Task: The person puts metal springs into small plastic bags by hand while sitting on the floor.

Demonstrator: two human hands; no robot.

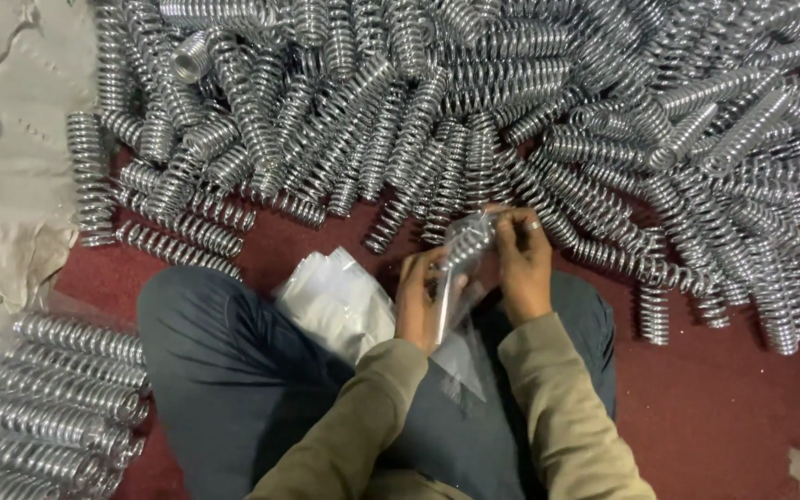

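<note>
Springs in a great loose heap [474, 111] of silvery metal coil springs fill the dark red floor [724, 417] from nine o'clock round through twelve to three o'clock of the hands, lying criss-cross and bare. Pale sacking [11, 157] covers the floor at the far nine o'clock edge. At about eight o'clock, by the person's knee, a smaller batch of bagged springs [48, 407] lies side by side under glossy plastic; these look finished, and they are far fewer than the unwrapped ones, so by my judgement most of the heap is yet to be wrapped. On the lap, over the grey trousers [233, 370], sits a stack of empty clear plastic bags [340, 301], at nine o'clock of the hands.

At the centre, one coil spring [465, 245] stands partly inside a clear plastic bag [460, 356], its upper end pointing to twelve o'clock, the bag's loose tail hanging toward six. The left hand [418, 301] is closed around the bag and the spring's lower part. The right hand [523, 264], a ring on one finger, pinches the bag's mouth at the spring's top end with fingers curled in. How far the spring has gone into the bag is hard to tell through the creased film.
</note>
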